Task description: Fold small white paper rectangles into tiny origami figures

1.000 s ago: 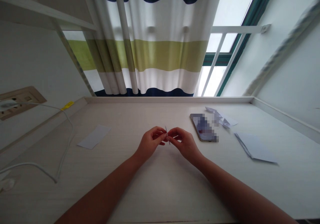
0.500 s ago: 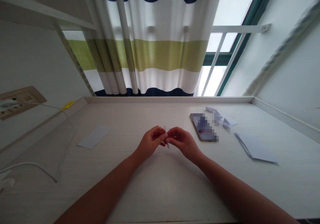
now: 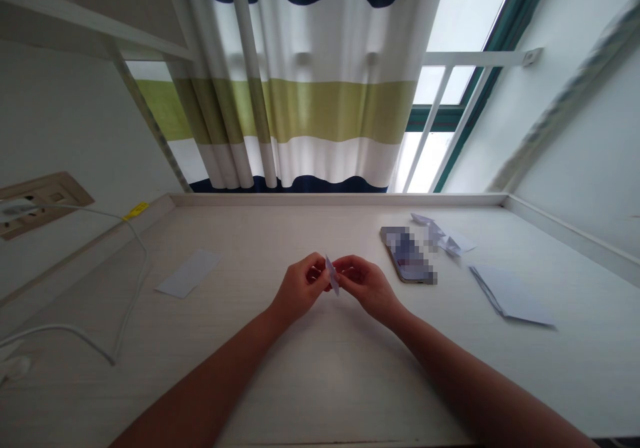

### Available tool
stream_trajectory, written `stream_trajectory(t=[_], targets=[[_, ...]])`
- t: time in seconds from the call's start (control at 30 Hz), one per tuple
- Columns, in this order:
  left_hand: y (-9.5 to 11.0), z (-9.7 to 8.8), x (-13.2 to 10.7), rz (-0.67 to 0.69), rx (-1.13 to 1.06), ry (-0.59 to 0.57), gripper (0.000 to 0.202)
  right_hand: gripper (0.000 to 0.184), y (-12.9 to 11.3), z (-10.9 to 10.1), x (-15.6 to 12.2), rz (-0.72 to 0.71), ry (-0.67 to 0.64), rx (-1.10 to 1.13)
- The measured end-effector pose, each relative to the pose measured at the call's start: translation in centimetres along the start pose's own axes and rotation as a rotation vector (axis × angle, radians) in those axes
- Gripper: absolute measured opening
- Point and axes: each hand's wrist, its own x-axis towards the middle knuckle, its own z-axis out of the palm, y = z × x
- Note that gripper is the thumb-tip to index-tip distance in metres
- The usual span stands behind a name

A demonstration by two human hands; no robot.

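The desk is pale wood-grain laminate, set against a window with a striped navy, white and olive-green curtain hanging across most of it. On the wall to my left is a beige socket panel, with a white cable running from it and looping down over the left side of the desk; a small yellow tag sits on the ledge along that wall. Ahead and to the right, a phone lies with its screen pixelated, small folded paper pieces just beyond it and a stack of folded white paper farther right. A loose white paper strip lies flat left of centre. My left hand and right hand meet mid-desk, fingers curled in and narrow, both pinching a small folded piece of pale paper between them, its point angled down.
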Motion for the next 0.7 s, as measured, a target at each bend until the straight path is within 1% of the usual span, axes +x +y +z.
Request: stream_trajectory(t=[0.1, 0.17, 0.23, 0.3, 0.43, 0.57, 0.7], targets=[[0.2, 0.3, -0.2, 0.054, 0.17, 0.016, 0.013, 0.018, 0.0, 0.3, -0.3, -0.081, 0.055, -0.179], [0.2, 0.5, -0.3, 0.092, 0.237, 0.011, 0.011, 0.018, 0.0, 0.5, -0.4, -0.126, 0.075, -0.302], [0.2, 0.7, -0.4, 0.103, 0.253, 0.002, 0.01, 0.017, 0.0, 0.6, -0.5, -0.16, 0.086, -0.398], [0.2, 0.9, -0.4, 0.087, 0.233, -0.001, 0.01, 0.015, -0.1, 0.6, -0.5, -0.181, 0.106, -0.463], [0.2, 1.0, -0.3, 0.022, 0.129, 0.006, 0.015, 0.017, -0.3, 0.6, -0.6, -0.212, 0.131, -0.545], [0.3, 1.1, -0.4, -0.006, 0.067, 0.008, 0.015, 0.011, -0.6, 0.7, -0.7, -0.225, 0.143, -0.597], [0.5, 1.2, -0.4, 0.005, 0.061, 0.012, 0.013, 0.011, -0.5, 0.7, -0.6, -0.191, 0.177, -0.523]])
